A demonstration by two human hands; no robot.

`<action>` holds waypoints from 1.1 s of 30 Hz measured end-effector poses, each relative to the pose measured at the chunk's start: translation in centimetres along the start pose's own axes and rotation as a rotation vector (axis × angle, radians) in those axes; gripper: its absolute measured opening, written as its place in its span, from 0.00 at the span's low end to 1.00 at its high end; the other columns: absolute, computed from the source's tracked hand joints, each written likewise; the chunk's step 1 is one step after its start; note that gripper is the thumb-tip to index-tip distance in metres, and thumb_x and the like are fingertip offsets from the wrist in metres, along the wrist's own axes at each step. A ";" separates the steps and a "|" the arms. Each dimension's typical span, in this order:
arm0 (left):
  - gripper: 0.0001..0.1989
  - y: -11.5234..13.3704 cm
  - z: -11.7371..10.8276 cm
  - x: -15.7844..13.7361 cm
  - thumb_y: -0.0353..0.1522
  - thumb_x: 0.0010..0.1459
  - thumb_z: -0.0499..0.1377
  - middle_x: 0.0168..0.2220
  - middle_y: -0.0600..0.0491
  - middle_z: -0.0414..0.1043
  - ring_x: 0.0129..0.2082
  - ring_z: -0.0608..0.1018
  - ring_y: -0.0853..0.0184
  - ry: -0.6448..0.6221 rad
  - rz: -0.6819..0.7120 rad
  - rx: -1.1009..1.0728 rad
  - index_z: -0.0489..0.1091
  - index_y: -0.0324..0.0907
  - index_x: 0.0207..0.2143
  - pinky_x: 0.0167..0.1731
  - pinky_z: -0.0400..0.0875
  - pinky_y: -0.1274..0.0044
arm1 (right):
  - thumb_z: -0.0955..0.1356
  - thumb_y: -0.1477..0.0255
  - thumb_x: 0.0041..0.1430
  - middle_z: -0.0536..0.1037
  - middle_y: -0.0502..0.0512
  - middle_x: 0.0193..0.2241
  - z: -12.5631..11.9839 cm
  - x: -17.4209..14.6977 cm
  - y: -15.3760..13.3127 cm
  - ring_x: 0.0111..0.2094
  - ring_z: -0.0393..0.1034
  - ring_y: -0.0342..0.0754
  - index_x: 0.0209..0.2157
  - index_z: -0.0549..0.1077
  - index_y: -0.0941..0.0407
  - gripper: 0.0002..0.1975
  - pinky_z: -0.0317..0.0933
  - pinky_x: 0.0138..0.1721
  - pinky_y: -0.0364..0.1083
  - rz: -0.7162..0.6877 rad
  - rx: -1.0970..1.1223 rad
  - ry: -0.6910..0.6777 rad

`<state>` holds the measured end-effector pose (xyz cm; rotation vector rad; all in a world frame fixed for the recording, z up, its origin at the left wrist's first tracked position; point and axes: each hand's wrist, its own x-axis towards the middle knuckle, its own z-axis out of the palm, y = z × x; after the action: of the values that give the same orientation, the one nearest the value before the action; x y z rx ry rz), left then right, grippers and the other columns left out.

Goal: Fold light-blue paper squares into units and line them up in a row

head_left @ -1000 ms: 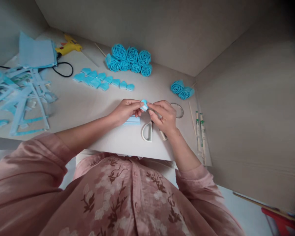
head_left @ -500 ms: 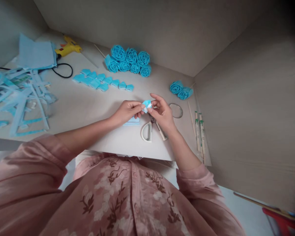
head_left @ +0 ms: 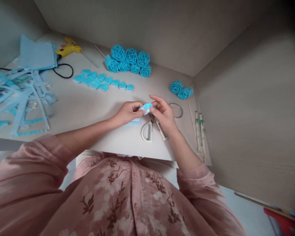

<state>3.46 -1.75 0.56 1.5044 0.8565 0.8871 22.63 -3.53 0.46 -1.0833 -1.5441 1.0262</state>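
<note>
Between my two hands, above the table, is a small folded piece of light blue paper [head_left: 146, 107]. My left hand [head_left: 128, 112] pinches its left end between thumb and fingers. The thumb and a finger of my right hand [head_left: 163, 113] grip its right side, with the other fingers raised. Below lie scissors [head_left: 147, 131] with white handles, their blades partly hidden by my right hand. A stack of light blue paper pieces [head_left: 133, 122] sits under my left hand, partly covered.
Folded blue pieces [head_left: 94, 83] lie in rows at mid-table. Blue paper roses [head_left: 131, 55] are grouped at the back, and two roses [head_left: 181, 89] at the right. A yellow glue gun [head_left: 69, 47], paper strips [head_left: 22, 101], a ring [head_left: 177, 110] and sticks [head_left: 200, 134] lie around.
The folded paper has turned and now shows a wider, pointed shape between my fingers. Both hands have shifted only slightly, and the things on the table stay put.
</note>
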 end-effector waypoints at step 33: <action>0.07 1.1 -8.3 -0.7 0.32 0.51 0.64 0.19 0.57 0.69 0.17 0.68 0.76 0.430 -0.183 -0.045 0.71 0.39 0.24 0.17 0.59 0.81 | 0.74 0.54 0.53 0.77 0.48 0.28 -0.8 1.0 1.6 0.28 0.71 0.44 0.45 0.79 0.51 0.21 0.69 0.33 0.45 0.056 0.042 0.249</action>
<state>-4.22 1.18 2.32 1.1892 1.2552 1.1033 23.50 -2.02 -0.71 -1.1829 -1.2941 0.9191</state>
